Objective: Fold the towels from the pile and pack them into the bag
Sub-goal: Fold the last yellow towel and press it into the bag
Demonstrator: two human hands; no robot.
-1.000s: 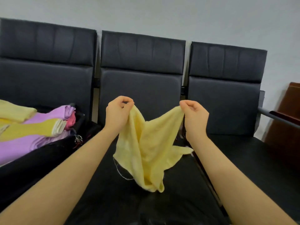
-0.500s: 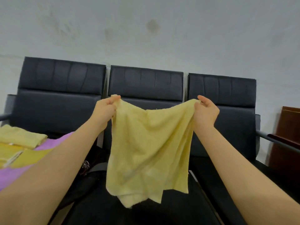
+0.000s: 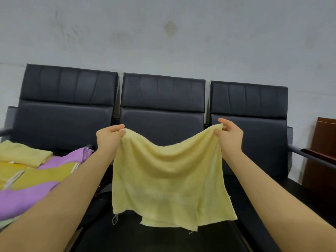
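A pale yellow towel hangs spread in the air over the middle seat. My left hand pinches its top left corner and my right hand pinches its top right corner. The top edge sags between them and the bottom edge hangs just above the seat. On the left seat lies the pile of towels in purple, mustard yellow and pale yellow. A black bag shows partly behind my left forearm, most of it hidden.
A row of three black padded chairs stands against a grey wall. A metal armrest sticks out at the right end, with a brown wooden cabinet beyond it.
My hands have moved apart and the towel went from bunched to spread wide. The view tilted up toward the wall.
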